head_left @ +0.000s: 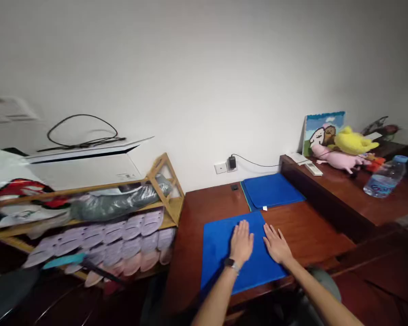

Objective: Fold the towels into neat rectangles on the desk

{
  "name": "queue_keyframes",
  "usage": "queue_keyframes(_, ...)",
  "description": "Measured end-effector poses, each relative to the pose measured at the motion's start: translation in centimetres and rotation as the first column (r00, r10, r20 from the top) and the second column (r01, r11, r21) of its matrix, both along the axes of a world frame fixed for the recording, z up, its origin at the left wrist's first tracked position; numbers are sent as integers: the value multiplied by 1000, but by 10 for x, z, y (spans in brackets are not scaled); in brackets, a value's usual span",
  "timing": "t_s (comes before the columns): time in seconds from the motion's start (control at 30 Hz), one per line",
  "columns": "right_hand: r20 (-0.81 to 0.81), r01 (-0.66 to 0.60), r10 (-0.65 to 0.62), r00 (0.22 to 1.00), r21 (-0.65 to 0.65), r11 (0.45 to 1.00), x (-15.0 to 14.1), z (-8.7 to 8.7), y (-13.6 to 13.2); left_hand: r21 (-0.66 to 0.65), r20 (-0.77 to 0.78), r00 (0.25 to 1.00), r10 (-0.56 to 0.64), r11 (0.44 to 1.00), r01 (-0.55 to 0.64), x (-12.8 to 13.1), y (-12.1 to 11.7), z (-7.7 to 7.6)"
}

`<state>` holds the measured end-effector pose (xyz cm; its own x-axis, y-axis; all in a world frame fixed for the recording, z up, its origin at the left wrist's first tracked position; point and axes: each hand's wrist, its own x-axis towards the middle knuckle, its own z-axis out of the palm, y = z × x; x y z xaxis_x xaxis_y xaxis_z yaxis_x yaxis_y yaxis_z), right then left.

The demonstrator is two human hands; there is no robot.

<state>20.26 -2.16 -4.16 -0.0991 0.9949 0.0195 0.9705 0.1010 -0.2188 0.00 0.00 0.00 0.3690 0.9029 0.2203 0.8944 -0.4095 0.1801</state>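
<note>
Blue rectangular cloth [215,248] on red-brown wooden desk [194,226], left hand [241,243] and right hand [276,245] open palm-down, second blue cloth [274,189] at one o'clock.

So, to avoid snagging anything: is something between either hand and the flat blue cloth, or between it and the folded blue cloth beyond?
Nothing visible separates the left hand or right hand from the flat blue cloth. Toward the folded blue cloth, only a small white tag shows, at its near edge.
</note>
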Motion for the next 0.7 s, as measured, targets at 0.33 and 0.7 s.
queue_keyframes(0.33, 6, -1, 1, 1000, -4, 1000, 4, -3, -2, -74, -19, 978, 208, 975, -209, -47, -13, -28)
queue_keyframes(0.7, 12, 27, -27, 1000, -79, 996, 4, -3, 6, 13, -2, 896, 445, 896, -445, -148, -20, -38)
